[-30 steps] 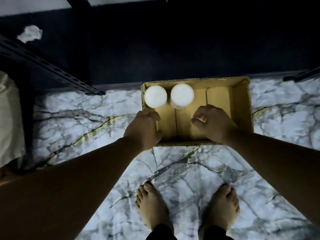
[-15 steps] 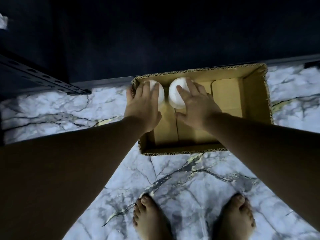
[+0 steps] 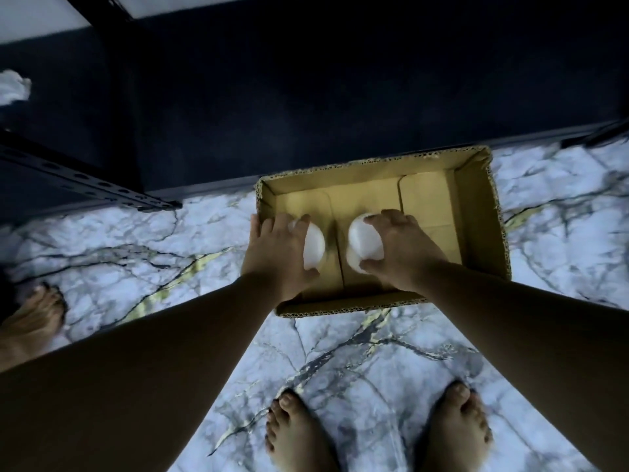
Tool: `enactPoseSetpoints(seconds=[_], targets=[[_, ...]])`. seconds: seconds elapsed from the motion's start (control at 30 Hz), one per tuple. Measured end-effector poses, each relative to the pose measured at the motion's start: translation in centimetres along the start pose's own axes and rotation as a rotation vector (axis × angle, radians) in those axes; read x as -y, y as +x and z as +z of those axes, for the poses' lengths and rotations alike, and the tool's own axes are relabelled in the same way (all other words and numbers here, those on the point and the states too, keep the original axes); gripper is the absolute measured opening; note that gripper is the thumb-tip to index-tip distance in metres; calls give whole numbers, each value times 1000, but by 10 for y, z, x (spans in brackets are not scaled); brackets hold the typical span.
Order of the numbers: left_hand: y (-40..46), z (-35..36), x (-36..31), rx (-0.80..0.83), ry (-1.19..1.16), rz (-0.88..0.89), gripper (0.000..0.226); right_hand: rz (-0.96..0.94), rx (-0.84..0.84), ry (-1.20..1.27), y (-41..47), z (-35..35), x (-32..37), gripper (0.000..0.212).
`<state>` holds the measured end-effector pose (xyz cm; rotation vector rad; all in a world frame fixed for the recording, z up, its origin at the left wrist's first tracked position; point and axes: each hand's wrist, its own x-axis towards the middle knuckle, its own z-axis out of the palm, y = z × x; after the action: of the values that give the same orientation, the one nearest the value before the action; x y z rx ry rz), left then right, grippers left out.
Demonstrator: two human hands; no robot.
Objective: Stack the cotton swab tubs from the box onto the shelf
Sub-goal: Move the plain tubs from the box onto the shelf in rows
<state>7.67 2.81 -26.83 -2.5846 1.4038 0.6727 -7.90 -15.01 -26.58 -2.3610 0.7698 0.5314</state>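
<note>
Tubs are still in the box [image 3: 476, 212] on the floor. The left hand [image 3: 277, 253] curls around one tub [image 3: 313, 248], and the right hand [image 3: 405, 250] curls around the other tub [image 3: 362, 241]. Neither one sits on the dark shelf [image 3: 85, 185] yet, so I think the stacking is still to come.
</note>
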Motion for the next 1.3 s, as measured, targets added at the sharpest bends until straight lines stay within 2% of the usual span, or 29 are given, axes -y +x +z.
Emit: enactPoseSetpoints(seconds=[0.2, 0.43, 0.53, 0.7, 0.87, 1.0, 1.3], targets=[[-32, -65, -16, -26, -216, -49, 103, 70, 26, 96, -45, -62, 6, 83], [-115, -172, -46, -78, -468, -182, 85, 122, -141, 305, -140, -142, 48, 75], [-160, -217, -61, -74, -463, -175, 84, 112, -202, 357, -187, -180, 73, 74], [-227, -308, -82, -78, -480, -133, 83, 98, -166, 354, -266, -248, 113, 76], [-285, -404, -100, -122, -479, -103, 83, 23, -167, 359, -331, -330, 151, 71], [-320, -477, -115, -196, -486, -79, 88, -80, -247, 349, -369, -395, 174, 70], [-384, -613, -150, -471, -537, -62, 86, -340, -440, 346, -437, -524, 200, 64]])
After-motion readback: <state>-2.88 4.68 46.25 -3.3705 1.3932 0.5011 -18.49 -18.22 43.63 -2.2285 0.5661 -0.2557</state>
